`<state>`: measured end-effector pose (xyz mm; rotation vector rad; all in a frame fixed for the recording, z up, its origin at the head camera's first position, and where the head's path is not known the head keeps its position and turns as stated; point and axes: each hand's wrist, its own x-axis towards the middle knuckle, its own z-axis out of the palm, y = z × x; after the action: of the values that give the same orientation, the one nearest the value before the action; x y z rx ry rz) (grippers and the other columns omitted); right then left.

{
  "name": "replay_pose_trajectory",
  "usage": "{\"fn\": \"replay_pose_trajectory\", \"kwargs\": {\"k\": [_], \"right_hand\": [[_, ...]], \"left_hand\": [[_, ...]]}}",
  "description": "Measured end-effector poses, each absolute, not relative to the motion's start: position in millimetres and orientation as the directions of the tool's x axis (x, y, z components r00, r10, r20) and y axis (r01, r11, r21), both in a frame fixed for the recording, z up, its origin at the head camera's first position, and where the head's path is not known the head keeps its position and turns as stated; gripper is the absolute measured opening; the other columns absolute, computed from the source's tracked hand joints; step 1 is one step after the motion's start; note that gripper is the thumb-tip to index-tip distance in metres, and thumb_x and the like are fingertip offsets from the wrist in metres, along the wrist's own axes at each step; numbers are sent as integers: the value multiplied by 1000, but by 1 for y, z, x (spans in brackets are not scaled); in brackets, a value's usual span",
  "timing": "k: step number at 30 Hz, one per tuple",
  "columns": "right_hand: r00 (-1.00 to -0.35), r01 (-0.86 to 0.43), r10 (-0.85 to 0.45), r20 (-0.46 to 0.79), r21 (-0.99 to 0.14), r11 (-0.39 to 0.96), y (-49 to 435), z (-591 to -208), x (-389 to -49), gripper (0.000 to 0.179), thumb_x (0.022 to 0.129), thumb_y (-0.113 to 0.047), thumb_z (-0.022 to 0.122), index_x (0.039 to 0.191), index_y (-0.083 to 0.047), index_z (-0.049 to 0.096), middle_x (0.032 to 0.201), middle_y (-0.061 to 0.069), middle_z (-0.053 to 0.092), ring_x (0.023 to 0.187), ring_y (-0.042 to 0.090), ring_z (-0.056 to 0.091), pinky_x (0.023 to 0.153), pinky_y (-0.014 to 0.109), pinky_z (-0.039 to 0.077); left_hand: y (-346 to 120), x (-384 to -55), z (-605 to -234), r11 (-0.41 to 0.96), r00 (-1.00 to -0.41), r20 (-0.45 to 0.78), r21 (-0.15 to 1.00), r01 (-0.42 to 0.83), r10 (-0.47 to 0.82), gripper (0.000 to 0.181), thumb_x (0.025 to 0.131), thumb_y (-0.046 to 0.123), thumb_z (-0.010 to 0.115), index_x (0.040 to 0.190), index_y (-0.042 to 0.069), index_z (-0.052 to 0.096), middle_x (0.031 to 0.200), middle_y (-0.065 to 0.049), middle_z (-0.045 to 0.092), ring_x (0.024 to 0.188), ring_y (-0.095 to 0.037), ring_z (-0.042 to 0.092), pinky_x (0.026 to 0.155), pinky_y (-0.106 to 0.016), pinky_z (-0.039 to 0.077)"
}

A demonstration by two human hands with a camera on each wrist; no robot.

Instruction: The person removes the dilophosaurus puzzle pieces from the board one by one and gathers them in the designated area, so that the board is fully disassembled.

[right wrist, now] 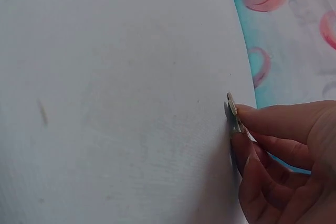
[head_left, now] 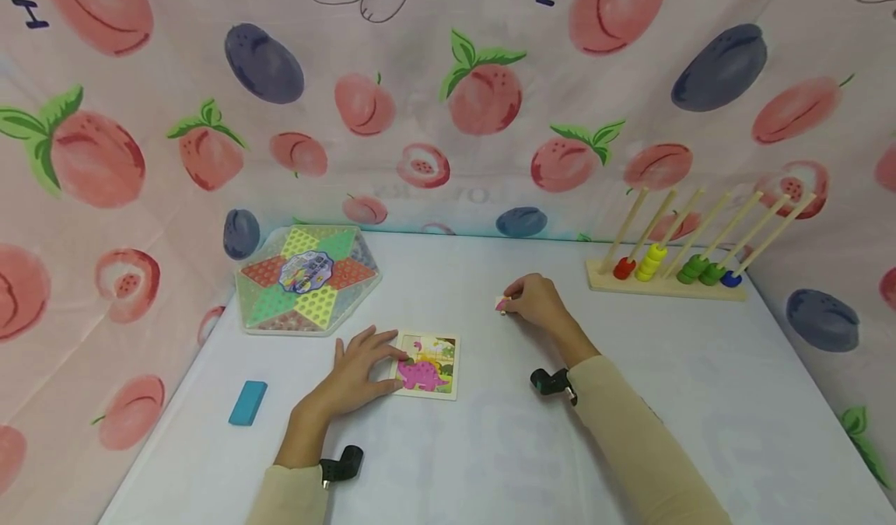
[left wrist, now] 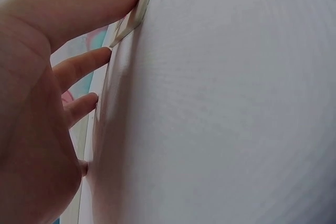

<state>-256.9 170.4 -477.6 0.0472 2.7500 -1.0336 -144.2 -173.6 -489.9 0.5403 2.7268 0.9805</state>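
Observation:
A small square dinosaur jigsaw puzzle (head_left: 423,376) in a pale wooden frame lies on the white table. My left hand (head_left: 358,376) reaches over its left side, the thumb and a fingertip touching the frame, the other fingers extended. In the left wrist view the thumb lies along the frame's edge (left wrist: 134,17). Farther right, my right hand (head_left: 537,305) pinches a small puzzle piece (head_left: 500,304) with some pink on it. The right wrist view shows that puzzle piece (right wrist: 232,104) edge-on between thumb and fingers, close over the tabletop.
A hexagonal star-patterned game board (head_left: 343,303) lies at the back left. A blue block (head_left: 248,403) is left of my left hand. At the back right stands a wooden peg rack (head_left: 665,286) with coloured beads. A fruit-print curtain (head_left: 434,66) hangs behind the table.

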Motion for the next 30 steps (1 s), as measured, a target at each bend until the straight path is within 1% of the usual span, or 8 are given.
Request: {"fn": "replay_pose_trajectory", "kwargs": {"k": [6, 10, 22, 26, 30], "right_hand": [[-980, 90, -36, -194, -600, 795, 170, -477, -255, 31, 86, -29, 82, 107, -5, 77, 110, 13, 75, 103, 28, 66, 87, 39, 56], [-981, 79, -39, -188, -580, 811, 170, -477, -254, 32, 87, -31, 81, 108, -6, 77, 111, 12, 76, 104, 28, 66, 89, 41, 55], [-982, 72, -41, -187, -562, 824, 168, -476, -254, 33, 89, -30, 79, 112, -7, 75, 114, 12, 74, 104, 28, 65, 91, 42, 53], [-986, 38, -60, -157, -557, 829, 165, -472, -254, 30, 89, -26, 78, 113, -9, 72, 113, 11, 72, 103, 27, 64, 90, 43, 53], [-991, 11, -69, -111, -595, 803, 161, -465, -252, 31, 90, -22, 74, 118, -11, 71, 115, 11, 71, 105, 29, 64, 91, 44, 52]], "left_hand": [[-174, -144, -490, 711, -915, -59, 649, 270, 400, 34, 86, 24, 79, 119, 24, 72, 160, -11, 45, 157, -45, 17, 113, -83, -9], [-173, -144, -489, 713, -915, -64, 650, 265, 398, 34, 87, 26, 79, 119, 24, 71, 161, -11, 45, 157, -44, 17, 114, -82, -9], [-175, -143, -488, 709, -916, -63, 654, 262, 396, 33, 87, 26, 79, 120, 24, 71, 161, -12, 44, 157, -45, 16, 113, -82, -10], [-175, -144, -488, 709, -916, -73, 658, 253, 395, 34, 87, 26, 79, 120, 24, 71, 162, -11, 43, 158, -43, 15, 114, -81, -11], [-175, -144, -490, 708, -916, -77, 660, 250, 394, 34, 87, 26, 79, 121, 24, 71, 162, -10, 43, 159, -43, 14, 115, -81, -12]]}}
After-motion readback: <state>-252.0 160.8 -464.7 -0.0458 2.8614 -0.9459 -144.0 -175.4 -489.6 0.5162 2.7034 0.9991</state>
